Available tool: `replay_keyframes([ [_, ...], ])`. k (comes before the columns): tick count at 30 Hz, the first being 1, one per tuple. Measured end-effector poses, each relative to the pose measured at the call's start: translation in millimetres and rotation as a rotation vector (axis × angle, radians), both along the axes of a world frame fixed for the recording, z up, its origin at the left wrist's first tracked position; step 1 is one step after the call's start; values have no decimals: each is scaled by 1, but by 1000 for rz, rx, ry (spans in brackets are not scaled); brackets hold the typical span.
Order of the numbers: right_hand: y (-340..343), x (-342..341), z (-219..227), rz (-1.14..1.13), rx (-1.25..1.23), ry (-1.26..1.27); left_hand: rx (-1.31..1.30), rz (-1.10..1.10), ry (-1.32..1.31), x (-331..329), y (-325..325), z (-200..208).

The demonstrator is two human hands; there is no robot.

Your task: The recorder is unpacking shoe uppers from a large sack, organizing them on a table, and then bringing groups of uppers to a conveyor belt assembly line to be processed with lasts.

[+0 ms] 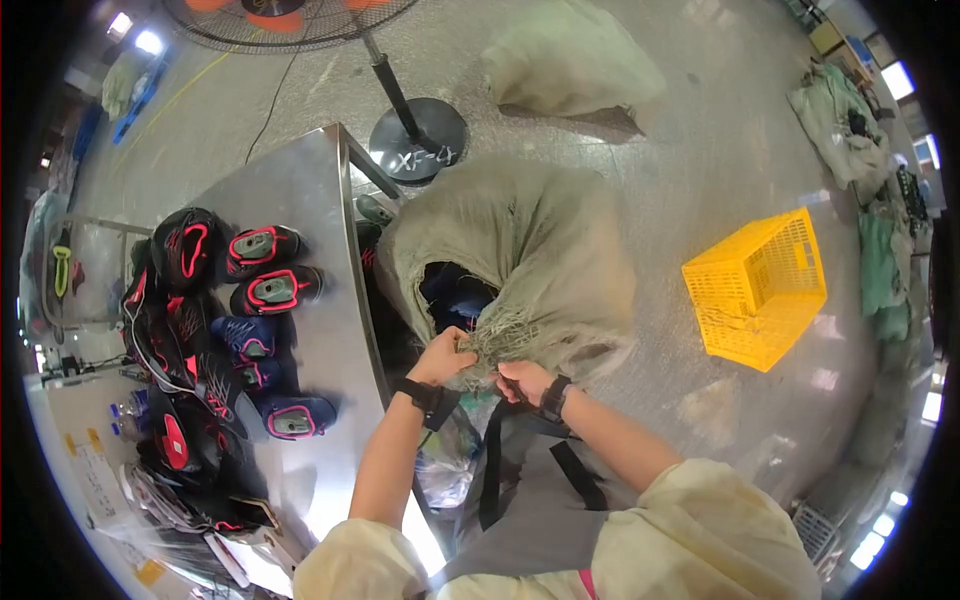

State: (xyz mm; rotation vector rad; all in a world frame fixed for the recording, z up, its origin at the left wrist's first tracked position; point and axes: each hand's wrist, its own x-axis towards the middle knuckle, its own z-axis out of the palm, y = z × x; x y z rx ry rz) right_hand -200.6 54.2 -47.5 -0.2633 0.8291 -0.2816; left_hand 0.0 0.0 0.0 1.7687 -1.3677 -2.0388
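On the grey floor [690, 170] beside a metal counter [300, 180] of shoes [276, 288], a bulging sack [570, 240] has its frayed edge pinched by the left hand's [440, 358] fingers, the right hand's [530, 380] closed around a small dark object [511, 390], seemingly working the opening, which calls for steady tension.

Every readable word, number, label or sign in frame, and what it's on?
Pedestal fan's round black base: large white characters, legible, but not transcribed here.
Black-and-red shoe: small pale mark, too small to read.
Pale, yellow-taped surface, lower left: faint marks, too blurred.
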Motion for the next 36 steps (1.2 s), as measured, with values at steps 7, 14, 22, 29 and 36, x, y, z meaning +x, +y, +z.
replay_keyframes([
  [7, -12, 19, -1, -177, 53, 22, -190, 69, 5, -1, 4, -16],
  [14, -2, 19, -3, -220, 36, -26, -102, 165, 23, -2, 6, -16],
  [22, -13, 25, 0, -244, -1, 47, -22, 252, 134, -5, 8, -8],
  [29, -18, 26, -4, -246, -21, 91, 53, 288, 208, -3, 9, -18],
  [36, -16, 12, -8, -86, -182, 44, 59, 186, 129, -3, 9, -14],
])
